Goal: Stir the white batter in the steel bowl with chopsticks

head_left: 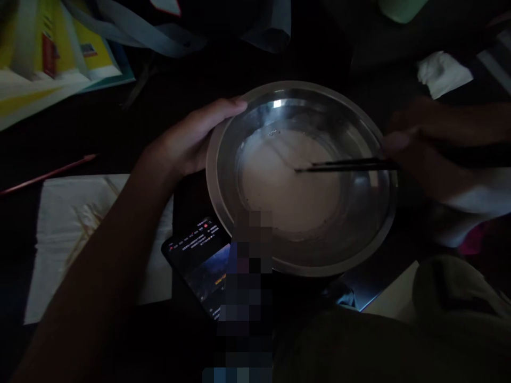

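A round metal bowl [369, 244] sits in the middle of the dim scene, holding a pale, milky liquid [287, 183]. My left hand [191, 141] grips the bowl's left rim, thumb on the edge. From the right, my right hand [415, 149] is closed on a pair of dark chopsticks [343, 166]. Their tips reach into the liquid near the bowl's centre. The right hand is in deep shadow.
A lit phone [199, 260] lies under the bowl's near-left edge, beside a white paper napkin [67, 234]. A yellow booklet [51, 58] lies at the far left, a crumpled white tissue [441, 72] far right, and a thin reddish stick [48, 173] at the left.
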`<state>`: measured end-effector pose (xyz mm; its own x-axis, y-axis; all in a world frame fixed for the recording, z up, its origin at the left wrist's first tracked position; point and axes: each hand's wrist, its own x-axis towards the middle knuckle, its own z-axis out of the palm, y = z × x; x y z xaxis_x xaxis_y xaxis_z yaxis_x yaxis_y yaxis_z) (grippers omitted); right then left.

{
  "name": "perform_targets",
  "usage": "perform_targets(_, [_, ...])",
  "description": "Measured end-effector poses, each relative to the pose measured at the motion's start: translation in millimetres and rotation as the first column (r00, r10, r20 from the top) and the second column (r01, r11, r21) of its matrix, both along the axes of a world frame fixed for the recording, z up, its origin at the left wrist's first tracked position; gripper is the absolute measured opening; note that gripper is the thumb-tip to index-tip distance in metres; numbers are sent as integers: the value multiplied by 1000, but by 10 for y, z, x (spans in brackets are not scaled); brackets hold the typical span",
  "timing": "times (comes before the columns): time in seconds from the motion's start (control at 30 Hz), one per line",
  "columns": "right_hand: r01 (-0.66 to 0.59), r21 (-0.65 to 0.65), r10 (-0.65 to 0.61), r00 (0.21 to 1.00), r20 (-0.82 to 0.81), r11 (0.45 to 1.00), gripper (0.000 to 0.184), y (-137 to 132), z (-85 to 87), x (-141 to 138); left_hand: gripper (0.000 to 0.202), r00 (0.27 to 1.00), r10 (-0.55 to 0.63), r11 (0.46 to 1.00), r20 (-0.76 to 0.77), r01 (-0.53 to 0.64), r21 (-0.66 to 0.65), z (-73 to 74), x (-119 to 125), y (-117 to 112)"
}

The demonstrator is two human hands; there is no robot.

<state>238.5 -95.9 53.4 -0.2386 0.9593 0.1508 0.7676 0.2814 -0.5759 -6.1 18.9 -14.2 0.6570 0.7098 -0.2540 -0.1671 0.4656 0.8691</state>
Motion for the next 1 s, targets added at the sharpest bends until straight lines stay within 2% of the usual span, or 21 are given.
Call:
perform_targets(0.07, [-118, -68, 119, 993, 5, 991, 25, 7, 8, 41, 24, 1000, 1, 1000, -21, -1, 2, 2, -1, 2])
perform_targets(0.13, [-285, -155, 285, 958, -22, 946, 20, 33, -35, 27, 26, 1000, -1, 1000, -30, 1, -1, -1, 1, 4])
perform_targets(0.2, [-368, -158, 368, 929, -31, 916, 11, 61, -102, -32, 26, 1000, 1, 1000, -13, -1, -4, -8, 4, 1])
perform_targets(0.3, [-276, 25, 271, 955, 120, 961, 2, 74, -153, -117, 27, 1000, 6, 1000, 12, -6, 1, -14, 9, -12])
perform_targets(0.4, [-145, 107, 121, 971, 206, 984, 11, 37, -92, -98, 28, 1000, 2, 1000, -2, -2, 20, -5, 13, -21])
perform_targets(0.47, [-109, 62, 99, 984, 151, 992, 17, 3, -28, -39, 28, 1000, -4, 1000, -28, 5, 28, 4, 16, -20])
perform_targets(0.57, [-177, -83, 178, 984, 6, 981, 21, -12, -3, 17, 27, 1000, -5, 1000, -20, 5, 27, 5, 17, -10])
perform_targets(0.63, [-274, -153, 266, 961, -71, 950, 18, 13, -53, -9, 25, 1000, 1, 1000, -11, -1, 13, -1, 16, -8])
perform_targets(0.7, [-313, -117, 309, 950, -49, 942, 8, 47, -122, -71, 25, 1000, 16, 1000, -21, -16, 2, -6, 13, -11])
perform_targets(0.77, [-271, 6, 270, 961, 61, 963, 3, 65, -158, -127, 25, 999, 37, 999, -29, -37, -4, -4, 12, -18])
perform_targets(0.83, [-169, 103, 152, 975, 160, 980, 2, 51, -136, -145, 25, 999, 50, 999, -18, -50, -3, 5, 12, -25])
perform_targets(0.87, [-109, 117, 88, 982, 170, 987, 8, 33, -106, -136, 26, 999, 43, 999, -9, -43, -5, 11, 12, -27])
perform_targets(0.93, [-18, 68, 9, 992, 125, 998, 21, -6, -38, -94, 27, 1000, 15, 1000, 3, -15, -3, 19, 14, -29])
perform_targets(1.0, [-4, -41, 6, 999, 54, 999, 31, -27, 0, -44, 28, 1000, -9, 1000, 10, 9, 2, 18, 18, -31])
